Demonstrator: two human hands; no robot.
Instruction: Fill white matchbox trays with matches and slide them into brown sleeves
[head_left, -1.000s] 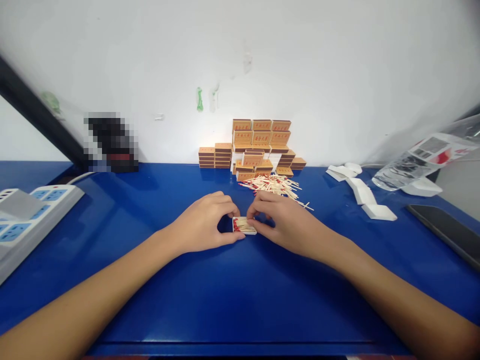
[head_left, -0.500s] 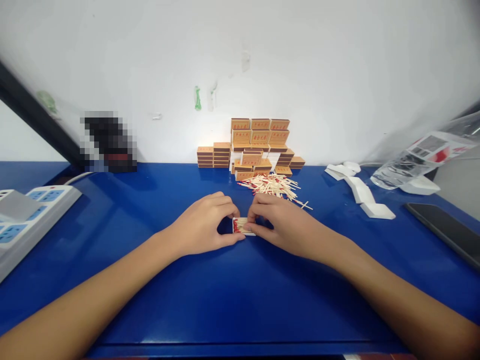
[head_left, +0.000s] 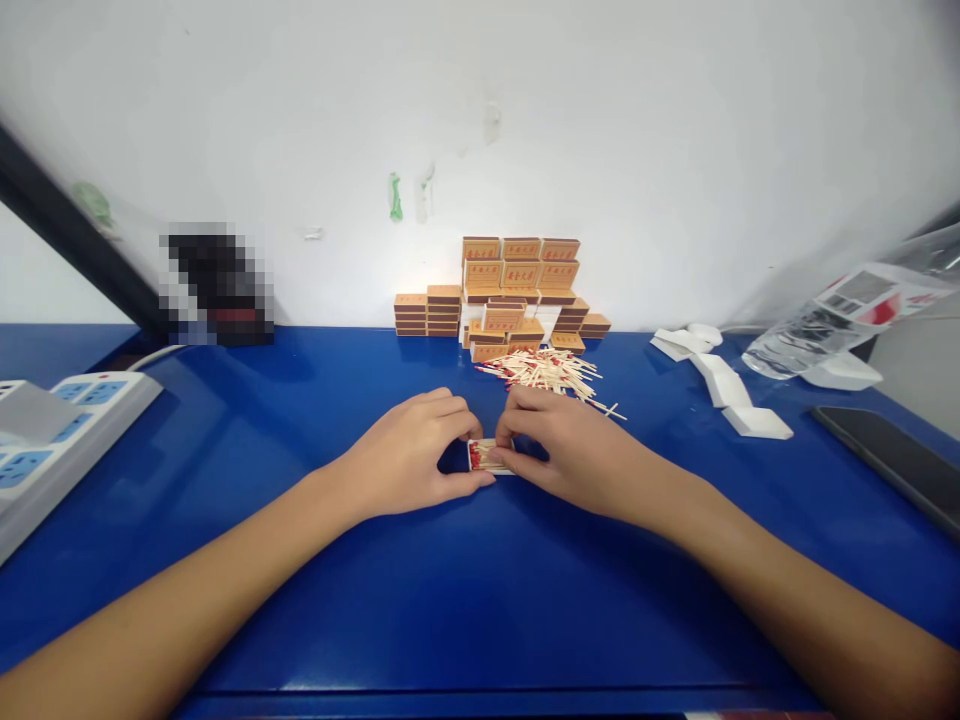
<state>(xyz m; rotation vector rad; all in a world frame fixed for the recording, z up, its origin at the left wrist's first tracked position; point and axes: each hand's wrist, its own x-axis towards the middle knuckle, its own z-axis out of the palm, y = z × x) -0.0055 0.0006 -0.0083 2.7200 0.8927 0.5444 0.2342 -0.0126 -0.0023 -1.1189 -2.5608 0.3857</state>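
A small white matchbox tray (head_left: 504, 472) lies on the blue table, with red-headed matches (head_left: 482, 456) inside, their heads toward the left. My left hand (head_left: 424, 450) grips the tray's left end, thumb on the near side and fingers on the far side. Over its right part, my right hand (head_left: 551, 435) has thumb and fingertips closed on matches in the tray; its fingers hide that end. Just beyond my right hand spreads a loose heap of matches (head_left: 551, 370).
Matchboxes (head_left: 521, 275) are stacked against the wall behind the heap. A power strip (head_left: 75, 430) sits at left. On the right are folded white paper pieces (head_left: 720, 380), a plastic bottle (head_left: 817, 315) lying tilted and a dark phone (head_left: 892, 460).
Both hands and the tray appear shifted very slightly nearer and to the right. The grip of each hand looks the same.
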